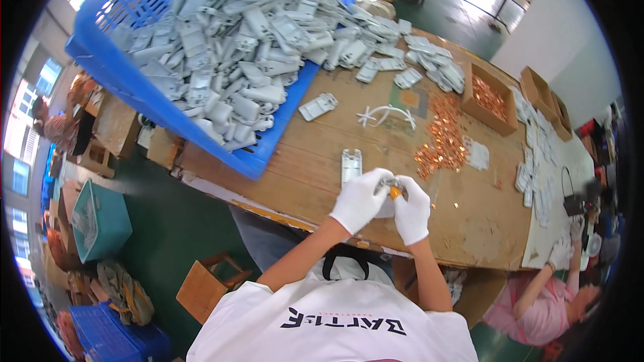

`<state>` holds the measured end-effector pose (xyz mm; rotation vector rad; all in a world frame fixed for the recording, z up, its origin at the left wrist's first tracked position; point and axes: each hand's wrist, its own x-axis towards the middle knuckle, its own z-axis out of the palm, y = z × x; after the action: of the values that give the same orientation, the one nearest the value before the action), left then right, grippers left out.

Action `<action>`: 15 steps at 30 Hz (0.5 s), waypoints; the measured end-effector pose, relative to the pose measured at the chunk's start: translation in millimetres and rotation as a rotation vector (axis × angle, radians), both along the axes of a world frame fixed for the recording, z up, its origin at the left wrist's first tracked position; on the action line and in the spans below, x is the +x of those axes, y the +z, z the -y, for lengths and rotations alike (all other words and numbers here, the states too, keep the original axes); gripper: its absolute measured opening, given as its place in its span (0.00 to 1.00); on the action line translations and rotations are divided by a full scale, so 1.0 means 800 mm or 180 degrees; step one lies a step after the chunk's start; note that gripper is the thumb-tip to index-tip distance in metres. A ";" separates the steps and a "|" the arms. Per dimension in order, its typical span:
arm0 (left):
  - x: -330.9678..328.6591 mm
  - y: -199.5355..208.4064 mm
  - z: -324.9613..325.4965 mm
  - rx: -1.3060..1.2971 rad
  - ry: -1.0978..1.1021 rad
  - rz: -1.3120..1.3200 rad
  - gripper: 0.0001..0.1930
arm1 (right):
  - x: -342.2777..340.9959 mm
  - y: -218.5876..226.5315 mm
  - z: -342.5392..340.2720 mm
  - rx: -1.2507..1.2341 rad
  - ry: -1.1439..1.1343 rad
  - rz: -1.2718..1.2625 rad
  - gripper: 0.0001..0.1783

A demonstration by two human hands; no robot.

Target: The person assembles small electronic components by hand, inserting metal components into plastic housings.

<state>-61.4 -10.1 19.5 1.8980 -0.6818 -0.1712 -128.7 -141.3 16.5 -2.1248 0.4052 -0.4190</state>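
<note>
My left hand (360, 200) and my right hand (411, 212), both in white knitted gloves, meet over the near edge of the table. Their fingers pinch together around a small object that they largely cover. An orange piece (395, 192) shows between the fingertips, beside something grey. Part of a pale plastic piece shows below the fingers; I cannot tell if it is held. Just beyond my left hand lies a white plastic housing (351, 165), open side up. Farther off are another housing (318, 106) and some white curved plastic strips (387, 116).
A blue crate (258, 161) heaped with white housings (248, 47) stands at the left. Copper-coloured metal pieces (444, 137) are spread right of centre, near a cardboard box (500, 123) of them. A co-worker's gloved hand (561, 253) is at the far right. A wooden stool (204, 289) stands lower left.
</note>
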 end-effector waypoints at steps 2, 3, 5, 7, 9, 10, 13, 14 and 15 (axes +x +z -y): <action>-0.006 -0.006 0.003 0.0171 0.0081 0.0165 0.10 | -0.004 0.001 0.001 -0.0050 0.0060 -0.0044 0.10; -0.009 -0.007 0.008 0.0259 0.0123 0.0276 0.09 | -0.005 0.002 0.001 -0.0040 -0.0002 0.0011 0.07; -0.006 -0.008 0.009 0.0318 0.0138 0.0230 0.08 | -0.004 0.002 0.003 -0.0172 0.0041 0.0020 0.06; -0.002 -0.012 0.007 0.0004 -0.0130 0.0255 0.08 | -0.002 0.004 0.007 -0.0313 0.0069 0.0018 0.06; 0.002 -0.009 0.010 -0.0026 -0.0097 0.0308 0.08 | 0.002 0.006 0.008 -0.0402 0.0140 0.0007 0.07; 0.004 -0.007 0.010 -0.0052 -0.0084 0.0355 0.08 | 0.003 0.005 0.008 -0.0400 0.0140 0.0014 0.07; 0.008 0.003 0.010 0.0073 -0.0161 0.0356 0.08 | 0.008 0.006 0.008 -0.0454 0.0058 0.0125 0.07; 0.013 0.008 0.010 0.0079 -0.0165 0.0371 0.08 | 0.005 0.012 0.009 -0.0375 0.0108 0.0146 0.07; 0.020 0.015 0.009 0.0082 -0.0208 0.0319 0.08 | 0.004 0.019 0.009 -0.0296 0.0161 0.0171 0.08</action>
<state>-45.7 -17.5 31.6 1.9201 -0.8136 -0.1274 -125.3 -148.6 32.0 -2.2037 0.3057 -0.4727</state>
